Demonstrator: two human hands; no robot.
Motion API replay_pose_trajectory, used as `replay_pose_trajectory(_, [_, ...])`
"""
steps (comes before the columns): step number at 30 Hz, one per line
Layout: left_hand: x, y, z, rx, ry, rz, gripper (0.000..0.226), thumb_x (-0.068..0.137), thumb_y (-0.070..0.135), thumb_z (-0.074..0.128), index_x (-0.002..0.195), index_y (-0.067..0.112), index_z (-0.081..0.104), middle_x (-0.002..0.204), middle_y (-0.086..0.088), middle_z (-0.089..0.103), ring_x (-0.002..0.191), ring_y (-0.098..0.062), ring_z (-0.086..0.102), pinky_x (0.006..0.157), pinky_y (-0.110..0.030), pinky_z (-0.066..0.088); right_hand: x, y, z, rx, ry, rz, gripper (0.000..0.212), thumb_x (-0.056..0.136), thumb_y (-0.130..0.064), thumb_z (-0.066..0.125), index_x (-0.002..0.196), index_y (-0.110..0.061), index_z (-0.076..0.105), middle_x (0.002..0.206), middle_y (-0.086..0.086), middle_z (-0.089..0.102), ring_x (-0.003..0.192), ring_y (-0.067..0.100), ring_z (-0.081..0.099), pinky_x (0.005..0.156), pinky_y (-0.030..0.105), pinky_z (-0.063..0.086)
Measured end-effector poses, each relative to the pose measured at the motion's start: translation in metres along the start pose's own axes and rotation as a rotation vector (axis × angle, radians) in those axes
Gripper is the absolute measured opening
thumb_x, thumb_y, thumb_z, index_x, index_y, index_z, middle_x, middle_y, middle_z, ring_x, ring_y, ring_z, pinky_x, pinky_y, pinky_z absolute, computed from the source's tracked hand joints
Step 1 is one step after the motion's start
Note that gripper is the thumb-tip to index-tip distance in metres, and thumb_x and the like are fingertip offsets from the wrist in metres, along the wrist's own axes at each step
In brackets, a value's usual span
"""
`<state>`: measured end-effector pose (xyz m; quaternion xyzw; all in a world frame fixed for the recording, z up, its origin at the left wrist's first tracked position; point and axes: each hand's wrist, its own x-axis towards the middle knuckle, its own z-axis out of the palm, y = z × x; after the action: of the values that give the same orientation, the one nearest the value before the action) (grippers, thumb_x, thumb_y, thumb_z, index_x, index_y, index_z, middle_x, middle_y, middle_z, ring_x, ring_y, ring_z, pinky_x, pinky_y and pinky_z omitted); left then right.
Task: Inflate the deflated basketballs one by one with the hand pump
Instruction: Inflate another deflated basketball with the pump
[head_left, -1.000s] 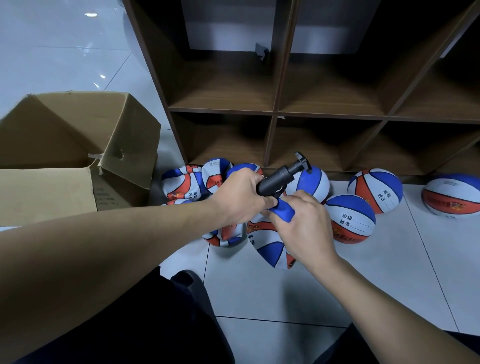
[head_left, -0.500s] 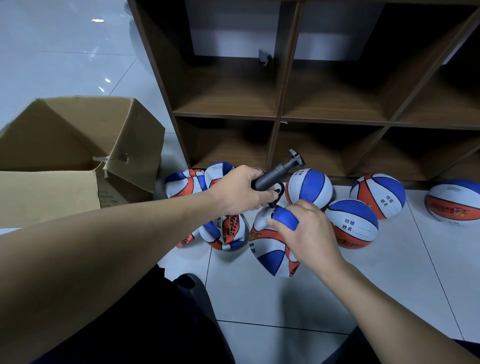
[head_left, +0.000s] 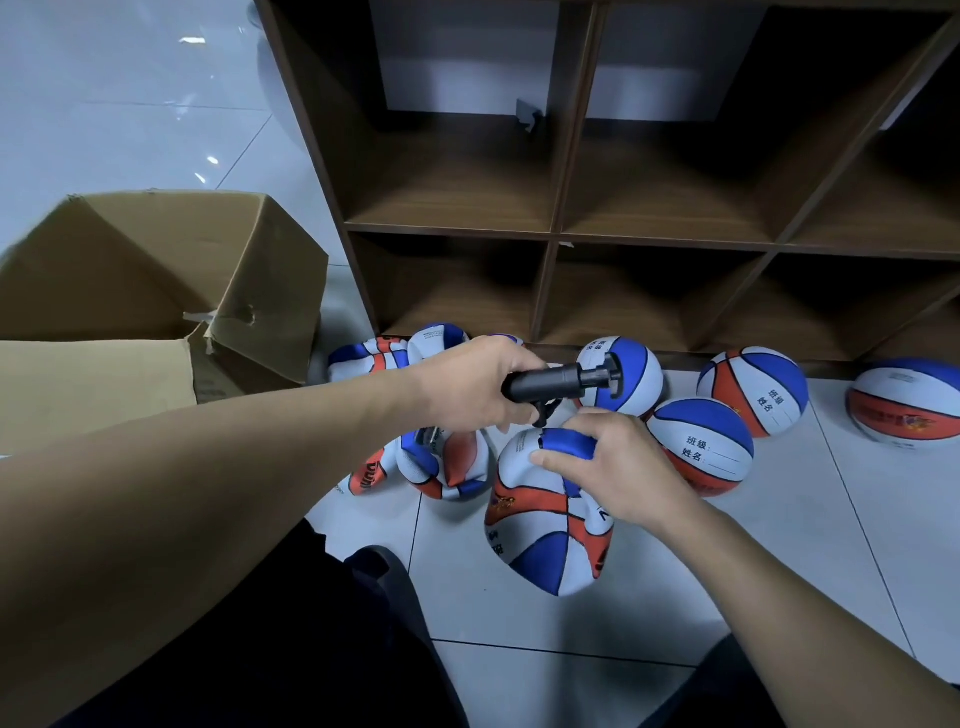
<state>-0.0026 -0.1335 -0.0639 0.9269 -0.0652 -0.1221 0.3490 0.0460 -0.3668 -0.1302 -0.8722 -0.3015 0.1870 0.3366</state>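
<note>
My left hand (head_left: 472, 389) grips the barrel of a black hand pump (head_left: 550, 383), which lies almost level with its T-handle pointing right. The pump's short black hose hangs down to the top of a deflated blue, white and orange basketball (head_left: 540, 519). My right hand (head_left: 615, 467) pinches the ball's folded top just below the hose. More limp balls (head_left: 447, 467) lie on the floor behind my left hand. Several inflated balls (head_left: 701, 447) sit to the right.
A brown cubby shelf (head_left: 556, 234) stands on the white tiled floor right behind the balls. An open cardboard box (head_left: 156, 291) sits at the left. One more inflated ball (head_left: 904, 400) lies at the far right. My dark trouser legs fill the bottom of the view.
The pump has tipped from pointing up and right to almost level. The deflated ball has come lower and nearer, with my right hand still on its top.
</note>
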Motion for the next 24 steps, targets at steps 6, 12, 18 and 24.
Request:
replay_pose_trajectory(6, [0.0, 0.0, 0.0, 0.055, -0.028, 0.018, 0.011, 0.095, 0.018, 0.078, 0.094, 0.028, 0.074, 0.077, 0.011, 0.069, 0.069, -0.009, 0.068, 0.061, -0.019, 0.049, -0.003, -0.002, 0.0, 0.071, -0.112, 0.032, 0.041, 0.092, -0.06, 0.076, 0.079, -0.022, 0.066, 0.081, -0.009, 0.059, 0.073, 0.008, 0.059, 0.072, 0.029, 0.05])
replay_pose_trajectory(12, [0.003, 0.002, -0.004, 0.018, 0.011, -0.058, 0.007, 0.095, 0.019, 0.08, 0.094, 0.024, 0.075, 0.074, 0.005, 0.073, 0.061, -0.007, 0.07, 0.057, -0.017, 0.049, -0.002, 0.0, 0.003, 0.241, -0.157, 0.047, 0.064, 0.1, -0.061, 0.063, 0.078, -0.004, 0.044, 0.073, 0.003, 0.038, 0.065, 0.017, 0.042, 0.065, 0.036, 0.038])
replay_pose_trajectory(18, [0.004, 0.001, 0.005, 0.088, -0.018, -0.113, 0.009, 0.094, 0.025, 0.081, 0.094, 0.021, 0.074, 0.076, 0.0, 0.073, 0.063, -0.013, 0.07, 0.059, -0.026, 0.055, -0.005, -0.001, 0.005, 0.284, -0.176, 0.076, 0.052, 0.101, -0.044, 0.073, 0.069, -0.012, 0.047, 0.067, -0.006, 0.038, 0.059, 0.011, 0.042, 0.059, 0.028, 0.038])
replay_pose_trajectory(24, [0.004, 0.004, 0.012, 0.116, -0.01, -0.175, 0.015, 0.093, 0.025, 0.081, 0.084, 0.023, 0.069, 0.072, 0.0, 0.069, 0.058, -0.012, 0.065, 0.055, -0.022, 0.046, -0.008, -0.002, 0.009, 0.239, -0.167, 0.08, 0.055, 0.098, -0.048, 0.073, 0.072, -0.007, 0.049, 0.069, -0.004, 0.041, 0.06, 0.013, 0.044, 0.06, 0.034, 0.041])
